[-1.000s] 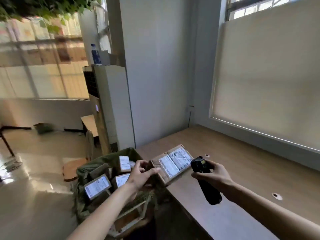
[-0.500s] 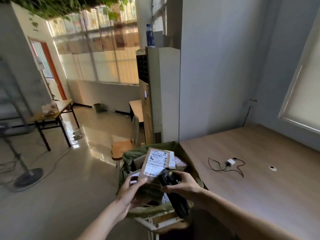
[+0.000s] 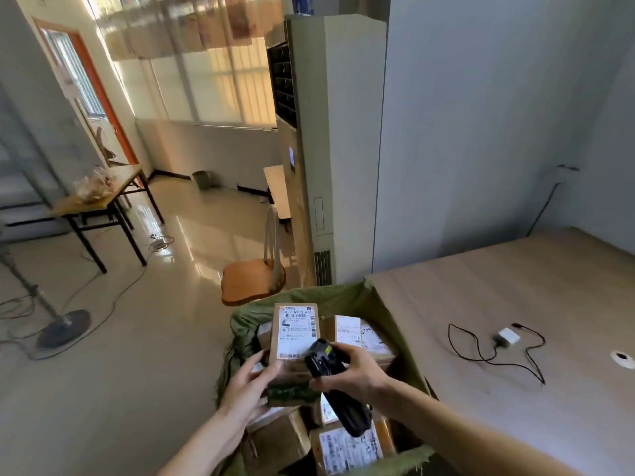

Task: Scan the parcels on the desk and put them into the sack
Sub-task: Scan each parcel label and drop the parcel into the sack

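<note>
A brown cardboard parcel [image 3: 294, 329] with a white shipping label is held over the open green sack [image 3: 343, 297], my left hand [image 3: 252, 384] gripping its near end. My right hand [image 3: 350, 371] holds a black handheld scanner [image 3: 336, 386] just right of that parcel, its head pointing up at the label side. Several other labelled parcels lie inside the sack, among them one [image 3: 360, 334] at the far right and one [image 3: 350, 450] near my wrist. The sack stands against the left edge of the wooden desk [image 3: 515, 338].
A white charger with a black cable [image 3: 505, 341] lies on the desk. Beyond the sack stand a wooden chair [image 3: 254, 280] and a tall white air-conditioner unit [image 3: 330, 149]. A fan base [image 3: 63, 326] and a small table [image 3: 99, 204] occupy the floor at left.
The view has swung left from the desk to the sack. My left hand carried the parcel off the desk to above the sack, and my right hand with the scanner followed beside it.
</note>
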The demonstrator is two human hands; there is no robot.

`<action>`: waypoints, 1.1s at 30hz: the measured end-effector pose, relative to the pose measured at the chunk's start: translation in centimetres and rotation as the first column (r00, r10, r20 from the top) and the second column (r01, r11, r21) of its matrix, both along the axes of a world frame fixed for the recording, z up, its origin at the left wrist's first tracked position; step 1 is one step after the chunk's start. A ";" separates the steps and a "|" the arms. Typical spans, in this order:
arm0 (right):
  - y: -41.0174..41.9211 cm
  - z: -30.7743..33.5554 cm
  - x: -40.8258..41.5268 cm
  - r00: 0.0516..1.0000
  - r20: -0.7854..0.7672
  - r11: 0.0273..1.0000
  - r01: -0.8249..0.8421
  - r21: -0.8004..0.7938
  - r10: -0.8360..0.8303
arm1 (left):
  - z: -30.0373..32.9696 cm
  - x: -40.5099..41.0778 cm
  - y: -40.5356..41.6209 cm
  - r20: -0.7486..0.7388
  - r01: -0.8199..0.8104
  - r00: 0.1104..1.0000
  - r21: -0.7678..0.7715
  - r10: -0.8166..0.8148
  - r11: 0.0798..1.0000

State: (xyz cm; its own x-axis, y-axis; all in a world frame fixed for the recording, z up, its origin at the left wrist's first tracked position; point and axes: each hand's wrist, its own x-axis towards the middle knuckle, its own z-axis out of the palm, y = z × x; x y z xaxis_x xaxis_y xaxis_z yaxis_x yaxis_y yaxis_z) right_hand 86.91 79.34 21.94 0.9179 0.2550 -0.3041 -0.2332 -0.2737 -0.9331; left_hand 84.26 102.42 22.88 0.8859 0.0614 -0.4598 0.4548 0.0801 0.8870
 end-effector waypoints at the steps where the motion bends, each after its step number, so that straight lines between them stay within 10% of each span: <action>1: 0.0 -0.3 1.1 1.000 -0.004 1.000 -0.009 -0.004 0.009 | -0.3 1.1 -0.3 -0.003 -0.007 1.000 0.005 0.007 1.000; 33: 5.4 -4.3 16.9 0.946 -0.182 0.942 0.220 -0.255 -0.270 | -9.2 28.5 6.2 -0.158 0.476 0.879 0.297 -0.450 0.827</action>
